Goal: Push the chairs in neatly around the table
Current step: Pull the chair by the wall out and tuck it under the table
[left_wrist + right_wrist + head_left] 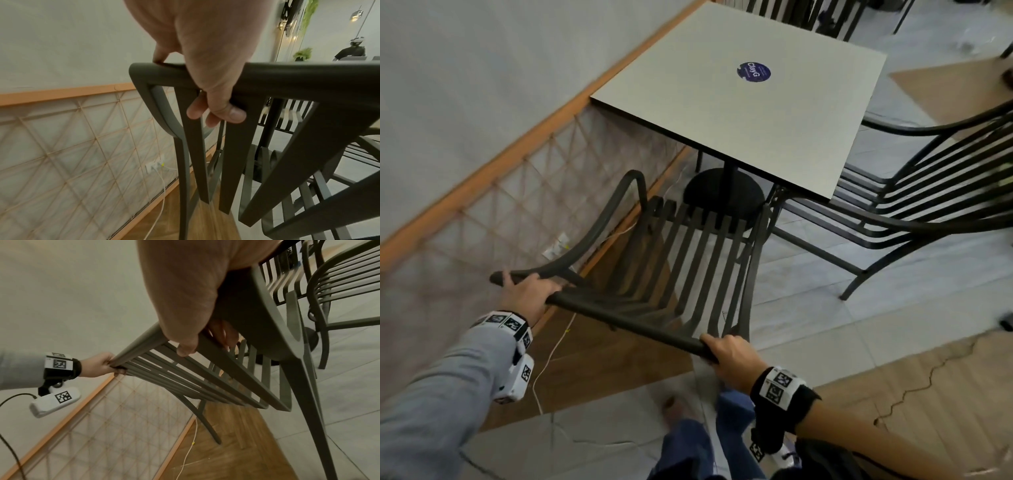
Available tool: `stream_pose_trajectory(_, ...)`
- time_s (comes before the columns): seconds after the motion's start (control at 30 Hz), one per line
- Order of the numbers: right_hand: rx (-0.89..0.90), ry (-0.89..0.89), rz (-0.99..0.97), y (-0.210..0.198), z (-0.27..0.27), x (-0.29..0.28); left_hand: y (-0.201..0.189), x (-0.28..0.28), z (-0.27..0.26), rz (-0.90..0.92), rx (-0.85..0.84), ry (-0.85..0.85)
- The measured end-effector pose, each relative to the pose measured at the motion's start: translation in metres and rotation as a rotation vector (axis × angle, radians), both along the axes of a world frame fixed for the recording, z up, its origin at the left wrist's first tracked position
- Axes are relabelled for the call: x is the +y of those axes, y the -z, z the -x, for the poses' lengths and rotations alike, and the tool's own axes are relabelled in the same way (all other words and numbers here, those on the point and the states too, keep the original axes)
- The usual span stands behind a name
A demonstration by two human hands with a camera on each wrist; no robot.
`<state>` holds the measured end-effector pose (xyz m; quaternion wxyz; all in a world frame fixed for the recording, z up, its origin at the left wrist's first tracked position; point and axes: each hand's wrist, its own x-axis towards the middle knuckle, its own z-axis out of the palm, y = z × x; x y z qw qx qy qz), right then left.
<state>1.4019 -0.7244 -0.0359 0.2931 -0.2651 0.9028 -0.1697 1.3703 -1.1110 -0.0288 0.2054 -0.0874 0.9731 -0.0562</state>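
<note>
A dark slatted metal chair [688,260] stands in front of me, its seat front just under the near edge of the square grey table [722,113]. My left hand [527,291] grips the left end of the chair's top rail [298,76], fingers curled under it [205,110]. My right hand [729,359] grips the rail's right end, thumb and fingers wrapped round it [187,347]. The left hand [100,365] also shows in the right wrist view. A second dark chair [928,192] stands at the table's right side, partly under it.
A wall with an orange rail and lattice panel [482,212] runs close along the chair's left. A white cable [189,456] trails from a wall socket [154,165] over the wooden floor strip. More chairs [808,17] stand beyond the table. The table's black round base [722,198] sits ahead.
</note>
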Motion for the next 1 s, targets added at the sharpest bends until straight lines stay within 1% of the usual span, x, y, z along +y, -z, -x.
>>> stream_pose_trajectory(0.1,0.012,0.005,0.004,0.002,0.004,-0.012,-0.006,-0.001,0.014,-0.042,-0.034,-0.107)
stream_pose_trajectory(0.13,0.019,0.007,0.005,0.002,0.007,-0.016,-0.006,-0.003,0.021,-0.049,-0.048,-0.116)
stream_pose_trajectory(0.23,0.03,0.024,-0.005,0.0,0.025,-0.025,-0.005,-0.011,0.044,-0.024,-0.068,-0.1)
stream_pose_trajectory(0.33,0.05,0.017,-0.017,0.001,0.047,-0.03,-0.004,-0.02,0.071,-0.028,-0.077,-0.124)
stream_pose_trajectory(0.4,0.047,0.022,-0.02,0.002,0.061,-0.033,-0.006,-0.021,0.088,-0.001,-0.095,-0.102)
stream_pose_trajectory(0.53,0.051,0.067,0.009,0.002,0.087,-0.038,-0.007,-0.024,0.122,-0.072,-0.095,-0.163)
stream_pose_trajectory(0.73,0.074,0.109,0.022,0.006,0.124,-0.035,-0.011,-0.01,0.167,-0.06,-0.114,-0.172)
stream_pose_trajectory(0.77,0.086,0.109,0.027,0.006,0.13,-0.034,-0.01,-0.011,0.174,-0.05,-0.139,-0.132)
stream_pose_trajectory(0.83,0.103,0.108,0.036,0.005,0.141,-0.033,-0.005,-0.018,0.189,-0.06,-0.163,-0.123)
stream_pose_trajectory(0.93,0.11,0.124,0.041,0.004,0.156,-0.036,-0.002,-0.024,0.206,-0.031,-0.125,-0.114)
stream_pose_trajectory(1.0,0.11,0.135,0.049,0.005,0.167,-0.041,-0.009,-0.017,0.218,-0.039,-0.086,-0.15)
